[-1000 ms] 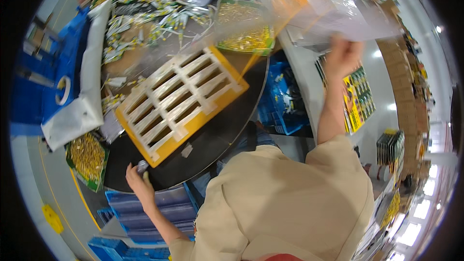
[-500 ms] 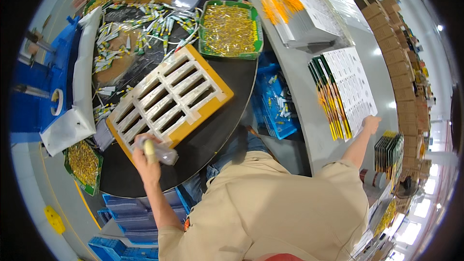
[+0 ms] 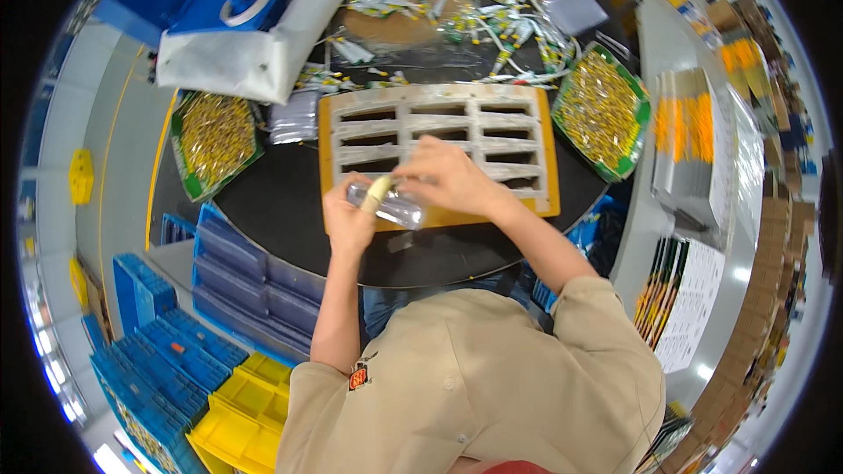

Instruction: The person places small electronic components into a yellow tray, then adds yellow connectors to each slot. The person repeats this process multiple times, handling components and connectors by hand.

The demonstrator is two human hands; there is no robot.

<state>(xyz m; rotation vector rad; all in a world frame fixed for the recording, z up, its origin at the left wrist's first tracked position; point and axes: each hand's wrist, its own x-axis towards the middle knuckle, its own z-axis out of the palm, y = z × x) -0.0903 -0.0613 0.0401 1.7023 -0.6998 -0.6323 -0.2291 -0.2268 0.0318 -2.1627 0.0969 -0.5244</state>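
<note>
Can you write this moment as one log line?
left hand: holds clear packet | right hand: on packet | under: slotted tray | table: round, black

We see a person in the lower middle of the frame wearing a tan short-sleeved shirt [image 3: 474,386] of plain woven cloth. Its sleeves end above the elbows, leaving both forearms bare. A small red and orange badge [image 3: 357,377] sits on the sleeve at the lower left of the shirt. Neither the left hand [image 3: 347,215] nor the right hand [image 3: 452,180], near the frame's centre, wears a glove.
</note>
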